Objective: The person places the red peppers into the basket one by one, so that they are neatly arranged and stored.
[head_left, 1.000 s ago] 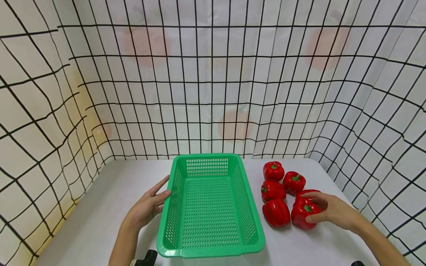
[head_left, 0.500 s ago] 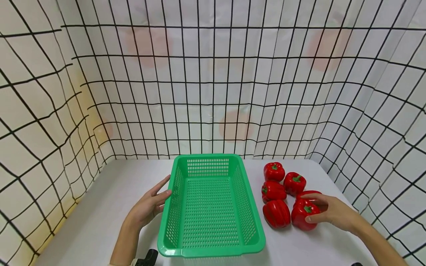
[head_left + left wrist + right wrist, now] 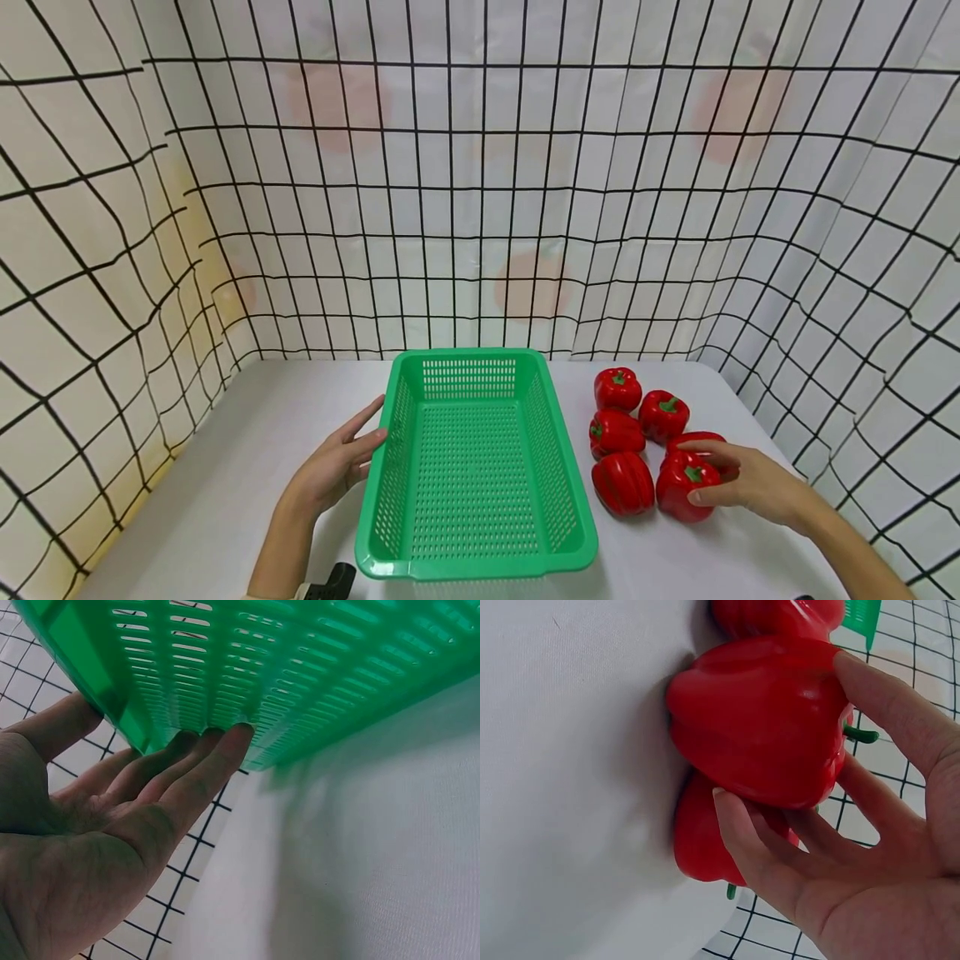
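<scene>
A green plastic basket (image 3: 476,479) with slotted walls stands in the middle of the table in the head view. My left hand (image 3: 333,462) rests at its left side; in the left wrist view the thumb touches near the rim and nearly straight fingertips (image 3: 238,739) lie against the outer wall. On the right, my right hand (image 3: 753,483) holds the nearest red bell pepper (image 3: 678,492), thumb on one side and fingers on the other. That bell pepper (image 3: 761,720) sits on the table with its green stem showing. Another bell pepper (image 3: 697,436) lies right behind it, partly hidden by the hand.
Several more red bell peppers (image 3: 622,482) cluster between the basket and my right hand. The white table (image 3: 225,492) ends at a white wall covered with black netting (image 3: 480,208) at the back and both sides.
Both hands keep their places on the basket and the bell pepper. The head view has shifted very slightly; nothing else has visibly moved.
</scene>
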`<state>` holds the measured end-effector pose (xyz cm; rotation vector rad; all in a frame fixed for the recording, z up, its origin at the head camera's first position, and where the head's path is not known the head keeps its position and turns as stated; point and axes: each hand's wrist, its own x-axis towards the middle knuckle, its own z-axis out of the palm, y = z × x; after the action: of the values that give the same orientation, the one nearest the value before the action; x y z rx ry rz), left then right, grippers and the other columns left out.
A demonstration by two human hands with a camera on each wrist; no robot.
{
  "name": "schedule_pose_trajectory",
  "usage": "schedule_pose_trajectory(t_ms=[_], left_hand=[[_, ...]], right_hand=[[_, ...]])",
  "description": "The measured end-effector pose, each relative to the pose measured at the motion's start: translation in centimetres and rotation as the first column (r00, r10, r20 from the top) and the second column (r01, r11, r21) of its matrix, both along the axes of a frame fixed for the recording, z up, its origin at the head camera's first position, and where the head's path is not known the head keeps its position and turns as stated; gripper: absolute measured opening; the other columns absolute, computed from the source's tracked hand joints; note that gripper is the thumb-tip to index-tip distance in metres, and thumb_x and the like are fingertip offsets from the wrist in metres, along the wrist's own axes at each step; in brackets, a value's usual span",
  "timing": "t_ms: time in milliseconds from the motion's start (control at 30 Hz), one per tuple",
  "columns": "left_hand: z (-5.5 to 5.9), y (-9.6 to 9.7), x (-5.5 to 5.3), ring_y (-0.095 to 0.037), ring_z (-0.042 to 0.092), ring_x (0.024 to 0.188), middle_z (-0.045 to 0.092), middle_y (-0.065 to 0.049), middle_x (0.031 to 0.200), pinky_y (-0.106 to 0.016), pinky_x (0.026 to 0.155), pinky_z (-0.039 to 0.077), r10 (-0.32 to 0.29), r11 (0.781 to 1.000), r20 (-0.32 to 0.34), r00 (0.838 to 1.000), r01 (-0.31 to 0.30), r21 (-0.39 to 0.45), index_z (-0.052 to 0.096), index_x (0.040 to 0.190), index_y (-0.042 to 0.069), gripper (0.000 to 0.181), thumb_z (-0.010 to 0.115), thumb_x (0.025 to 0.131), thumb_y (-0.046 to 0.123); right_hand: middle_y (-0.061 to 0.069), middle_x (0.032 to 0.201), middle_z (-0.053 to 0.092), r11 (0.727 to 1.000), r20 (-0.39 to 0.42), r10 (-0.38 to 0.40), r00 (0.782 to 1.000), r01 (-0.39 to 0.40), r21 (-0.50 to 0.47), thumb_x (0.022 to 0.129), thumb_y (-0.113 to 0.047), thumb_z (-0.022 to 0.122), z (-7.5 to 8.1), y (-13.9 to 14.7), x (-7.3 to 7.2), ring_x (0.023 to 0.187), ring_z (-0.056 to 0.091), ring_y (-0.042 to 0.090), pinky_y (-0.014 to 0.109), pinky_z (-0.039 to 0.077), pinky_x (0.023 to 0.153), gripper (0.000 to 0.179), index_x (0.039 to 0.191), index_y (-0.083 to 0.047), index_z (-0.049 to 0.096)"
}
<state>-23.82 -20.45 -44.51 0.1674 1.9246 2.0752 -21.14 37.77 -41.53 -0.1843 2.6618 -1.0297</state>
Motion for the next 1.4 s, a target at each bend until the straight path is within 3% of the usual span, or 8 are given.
schedule_pose_trajectory(t_ms=[500, 700, 967, 1400], left_hand=[[-0.3, 0.3, -0.3, -0.038, 0.063, 0.126, 0.048, -0.026, 0.151, -0.046, 0.097, 0.057, -0.013, 1.000, -0.012, 1.000, 0.013, 0.005, 0.015, 0.164, 0.030, 0.076, 0.061, 0.103, 0.029], [-0.2, 0.3, -0.3, -0.037, 0.063, 0.125, 0.049, -0.025, 0.150, -0.045, 0.097, 0.057, -0.025, 1.000, -0.022, 0.999, 0.025, 0.001, 0.016, 0.164, 0.031, 0.075, 0.060, 0.103, 0.029], [-0.4, 0.1, -0.1, -0.036, 0.063, 0.127, 0.048, -0.024, 0.151, -0.046, 0.098, 0.057, -0.008, 1.000, -0.010, 1.000, 0.008, 0.000, 0.016, 0.164, 0.031, 0.076, 0.061, 0.102, 0.031], [-0.3, -0.1, 0.0, -0.037, 0.061, 0.129, 0.046, -0.025, 0.152, -0.046, 0.100, 0.056, -0.012, 1.000, -0.024, 1.000, 0.012, -0.002, 0.016, 0.164, 0.030, 0.074, 0.058, 0.104, 0.029]], right_hand=[[0.023, 0.135, 0.056, 0.998, 0.010, 0.024, 1.000, -0.023, -0.055, 0.083, -0.022, 0.081, 0.5, 0.1, 0.5, 0.114, 0.058, 0.030, 0.041, 0.062, 0.079, 0.078, 0.151, -0.011, 0.046], [0.024, 0.134, 0.057, 1.000, -0.012, 0.027, 1.000, -0.028, -0.014, 0.082, -0.025, 0.081, 2.3, -0.6, 0.4, 0.113, 0.057, 0.033, 0.043, 0.062, 0.078, 0.077, 0.150, -0.011, 0.047], [0.033, 0.140, 0.048, 0.999, -0.038, 0.017, 0.999, -0.016, 0.033, 0.081, -0.031, 0.083, 4.9, -2.3, -0.9, 0.120, 0.052, 0.050, 0.048, 0.063, 0.077, 0.083, 0.152, -0.011, 0.044], [0.033, 0.140, 0.050, 0.996, -0.172, 0.081, 0.982, -0.072, 0.057, 0.081, -0.031, 0.084, 8.9, -6.2, -3.1, 0.126, 0.049, 0.054, 0.049, 0.063, 0.079, 0.086, 0.153, -0.010, 0.042]])
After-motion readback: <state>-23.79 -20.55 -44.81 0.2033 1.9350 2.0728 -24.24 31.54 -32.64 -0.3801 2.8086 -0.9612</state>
